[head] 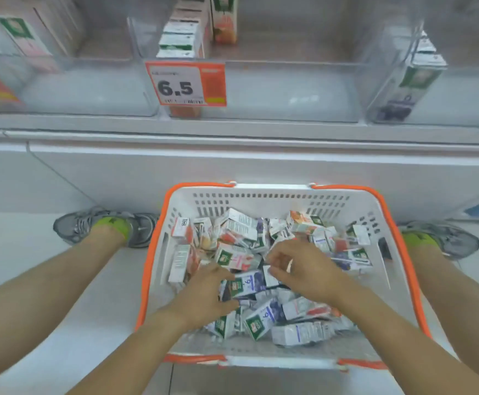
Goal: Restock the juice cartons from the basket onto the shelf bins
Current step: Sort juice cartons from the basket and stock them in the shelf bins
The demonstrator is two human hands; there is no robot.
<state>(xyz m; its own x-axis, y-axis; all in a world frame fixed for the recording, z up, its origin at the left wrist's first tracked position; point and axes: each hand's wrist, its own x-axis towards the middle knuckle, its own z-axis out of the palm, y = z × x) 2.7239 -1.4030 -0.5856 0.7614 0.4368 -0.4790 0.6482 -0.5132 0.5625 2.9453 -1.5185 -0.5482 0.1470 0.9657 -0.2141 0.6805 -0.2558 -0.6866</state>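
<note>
Two hands are down in the white basket (pixel 355 206) with the orange rim, which sits on the floor in front of the shelf, heaped with small juice cartons lying every which way. The left hand (pixel 206 297) has its fingers curled around a purple-and-white carton (pixel 248 283) near the middle of the heap, gripping it from the left side. The right hand (pixel 303 269) hovers just beside it, fingers bent and pinching at the top edge of a small carton there; which carton it has I cannot make out, as the fingers cover it.

Above, the clear shelf bins (pixel 261 89) run along the shelf. The middle bin holds a short row of orange-and-white cartons (pixel 181 38) at its left side, behind an orange price tag (pixel 185 84) reading 6.5. A purple carton (pixel 412 81) leans tilted in the bin to the right, and pale pink cartons (pixel 24 35) stand in the bin to the left. A grey shoe with a green sock (pixel 104 226) stands on each side of the basket.
</note>
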